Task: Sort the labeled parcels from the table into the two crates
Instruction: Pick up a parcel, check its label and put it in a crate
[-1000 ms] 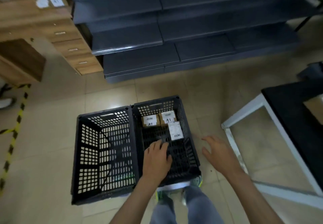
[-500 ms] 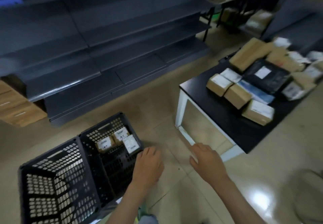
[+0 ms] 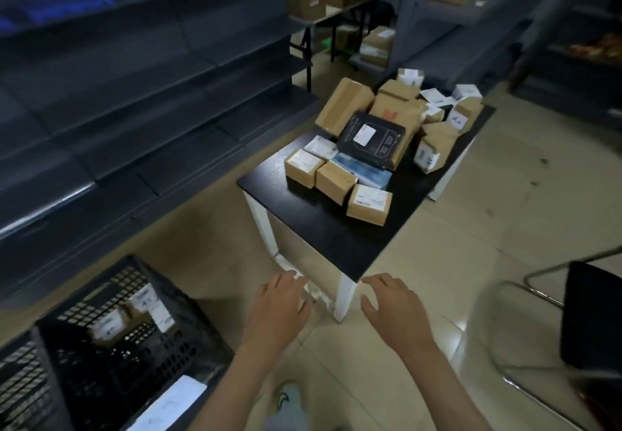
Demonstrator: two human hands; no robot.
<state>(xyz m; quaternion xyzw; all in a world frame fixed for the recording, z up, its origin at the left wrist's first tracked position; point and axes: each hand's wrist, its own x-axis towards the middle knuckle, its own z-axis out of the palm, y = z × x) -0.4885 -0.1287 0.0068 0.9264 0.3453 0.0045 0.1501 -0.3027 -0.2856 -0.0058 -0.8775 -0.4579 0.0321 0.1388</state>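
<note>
A black-topped table point(image 3: 333, 228) on white legs carries several labeled parcels: small brown boxes point(image 3: 369, 204), a black box point(image 3: 370, 139) and larger cartons point(image 3: 343, 106) behind. Two black lattice crates stand on the floor at the lower left; the right crate point(image 3: 188, 326) holds three labeled parcels point(image 3: 107, 324), the left crate point(image 3: 16, 380) is cut by the frame edge. My left hand point(image 3: 279, 306) and my right hand point(image 3: 392, 309) hover empty with relaxed fingers, just below the table's near corner.
Dark grey empty shelving point(image 3: 134, 94) runs along the left. A black chair with a metal frame point(image 3: 589, 319) stands at the right. More cartons point(image 3: 306, 1) sit on a far table. Beige tiled floor lies between crates and table.
My view has swung from the crates up and right to the table. My left hand has left the right crate; both hands have moved toward the table corner.
</note>
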